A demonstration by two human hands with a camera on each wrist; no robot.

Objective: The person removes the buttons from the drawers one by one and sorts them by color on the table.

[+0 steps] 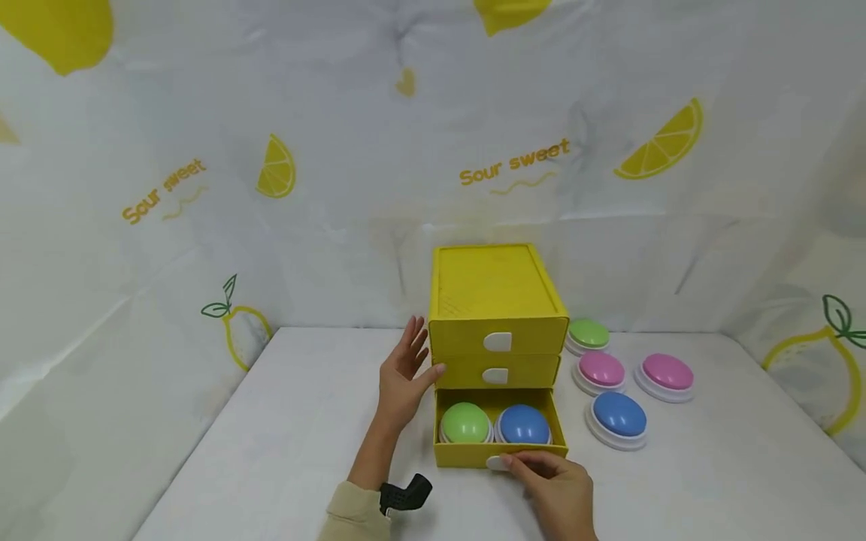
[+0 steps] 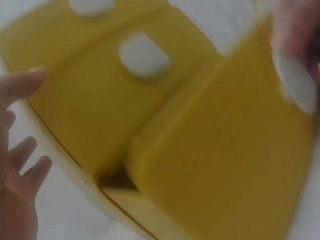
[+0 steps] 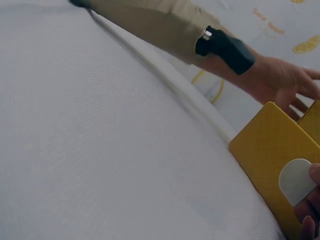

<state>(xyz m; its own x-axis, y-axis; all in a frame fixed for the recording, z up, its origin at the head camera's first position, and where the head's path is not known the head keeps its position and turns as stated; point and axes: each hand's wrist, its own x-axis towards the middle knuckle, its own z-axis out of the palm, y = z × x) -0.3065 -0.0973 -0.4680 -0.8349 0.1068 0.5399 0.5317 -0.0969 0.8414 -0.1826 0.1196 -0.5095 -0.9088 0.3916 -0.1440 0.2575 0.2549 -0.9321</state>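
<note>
Head view shows me a white backdrop (image 1: 379,188) printed with lemons, then the white desk (image 1: 291,436) below it. On the desk stands a yellow three-drawer cabinet (image 1: 501,285), its upper two drawers (image 1: 456,338) closed and its bottom drawer (image 1: 463,455) pulled out toward the person. At its left side I see the left hand (image 1: 402,379), its grip wide, thumb over the front edge; I cannot tell whether it touches. The right hand (image 1: 558,485) is at the drawer's front, its grip narrow. Inside sit a green domed button (image 1: 465,423) and a blue domed button (image 1: 524,424), side by side. To the cabinet's right I count four loose domed buttons (image 1: 620,413): blue, two pink, green. The right thumb and fingers pinch the drawer's white tab (image 1: 495,463).
</note>
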